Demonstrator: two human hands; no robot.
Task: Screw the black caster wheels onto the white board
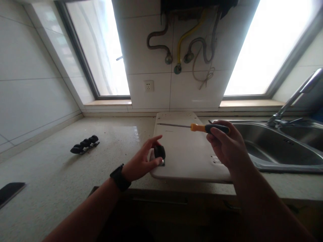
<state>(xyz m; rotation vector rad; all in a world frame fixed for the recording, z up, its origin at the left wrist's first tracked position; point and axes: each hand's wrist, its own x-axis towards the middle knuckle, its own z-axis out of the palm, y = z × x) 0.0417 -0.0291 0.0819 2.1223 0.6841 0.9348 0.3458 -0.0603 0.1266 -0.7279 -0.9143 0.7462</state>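
Observation:
A white panel (185, 148) with rounded corners lies flat on the countertop. At its front left corner stands a small black caster wheel (159, 152) with a metal plate under it. My left hand (145, 158), with a dark watch on its wrist, has thumb and fingers around this caster. In my right hand (227, 141) is a screwdriver (198, 127) with a yellow and black handle. It is held level above the panel, its long shaft pointing left and its tip apart from the caster. A small metal plate (215, 159) shows near the panel's right front corner.
Several black casters (84, 144) lie in a row on the countertop (113, 148) at left. A dark flat object (10, 193) is at the left edge. To the right are a steel sink (272, 144) and faucet (290, 97). Pipes (179, 43) hang on the back wall.

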